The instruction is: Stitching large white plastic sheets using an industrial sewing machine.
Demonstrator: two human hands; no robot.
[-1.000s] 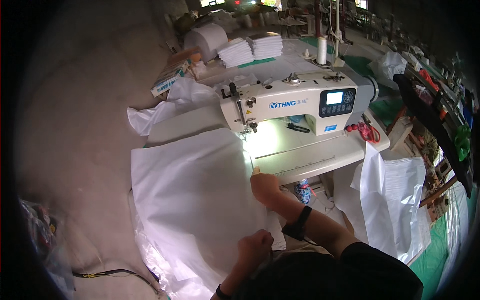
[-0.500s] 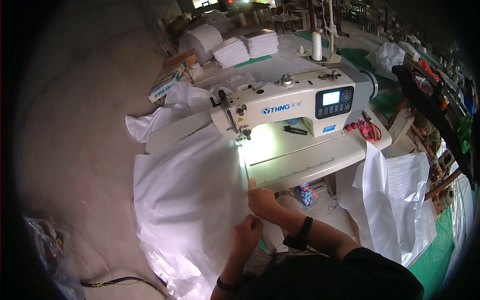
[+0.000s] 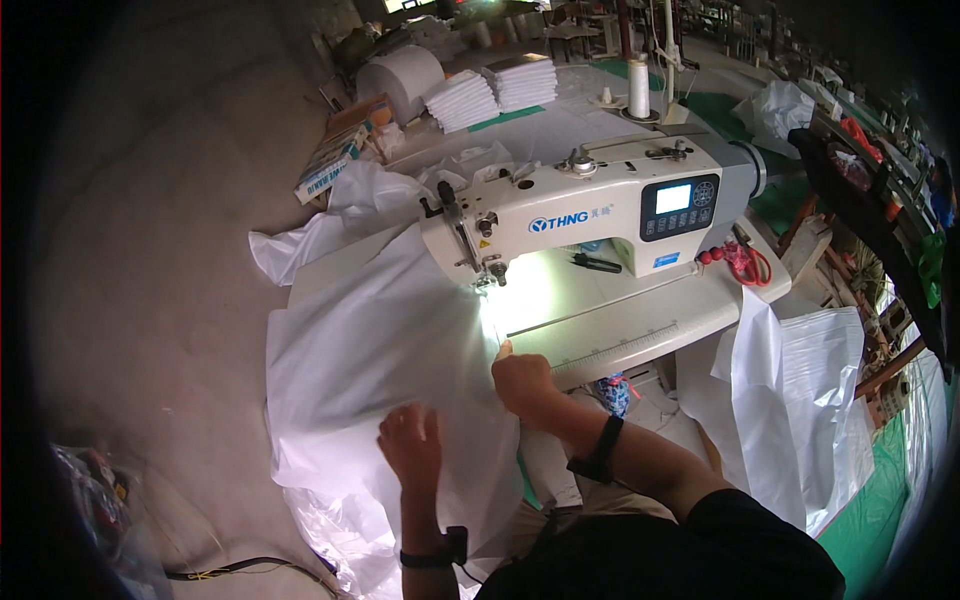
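From the head view, I see a big white sheet (image 3: 365, 340) spread left of and in front of a sewing machine (image 3: 565, 215), its right edge running down from the glow under the machine's head. The right grip (image 3: 522, 383) sits at that edge, fingers folded in and one fingertip toward the needle; whether it pinches the sheet or only presses it, I cannot tell. The left grip (image 3: 410, 440) is loosely open over the sheet, fingers parted and holding nothing that I can make out; whether it touches the sheet is unclear. On the white worktop (image 3: 690, 313), a dark tool (image 3: 597, 263) lies under the machine's arm, and red-handled scissors (image 3: 750, 266) rest near its right end. Rumpled white material (image 3: 330, 215) crowds the machine's far left side, near a box (image 3: 325, 180); farther back stand a large white roll (image 3: 402, 82) and two folded white stacks (image 3: 460, 101). A thread cone (image 3: 639, 90) rises behind the machine. Loose white sheets (image 3: 790, 400) hang at the right, in front of a cluttered rack (image 3: 885, 220). Glare washes out the needle area, the right palm is turned out of sight, the patterned blue thing (image 3: 613, 397) below the worktop is half covered, and dark corners swallow the bagged clutter (image 3: 105, 505) at lower left.
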